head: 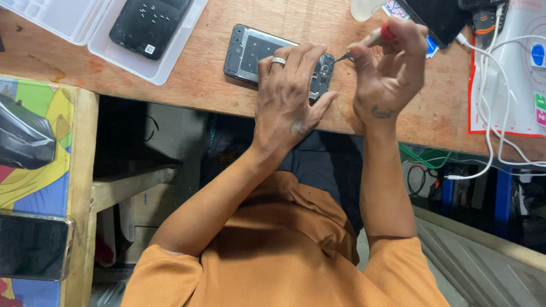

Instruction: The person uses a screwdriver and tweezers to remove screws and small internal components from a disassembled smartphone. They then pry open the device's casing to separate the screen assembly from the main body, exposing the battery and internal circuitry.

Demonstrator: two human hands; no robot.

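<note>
A: How is the opened phone (262, 52) kept steady on the wooden bench (316, 10)?

B: It is pinned flat under the left hand (289, 91). A red-handled screwdriver (366, 44) is pinched in the right hand (389, 68).

A: What is done?

B: The back cover is off; the inner frame looks still attached.

Your screwdriver (383, 34) has a red handle. The opened phone (262, 56) shows a grey frame around a dark inner plate. Your desk (221, 82) is brown wood. The tray (127, 52) is white, the cables (498, 100) white, your shirt (277, 257) orange. The mat (22, 177) at the side is a multicoloured cartoon print.
</note>
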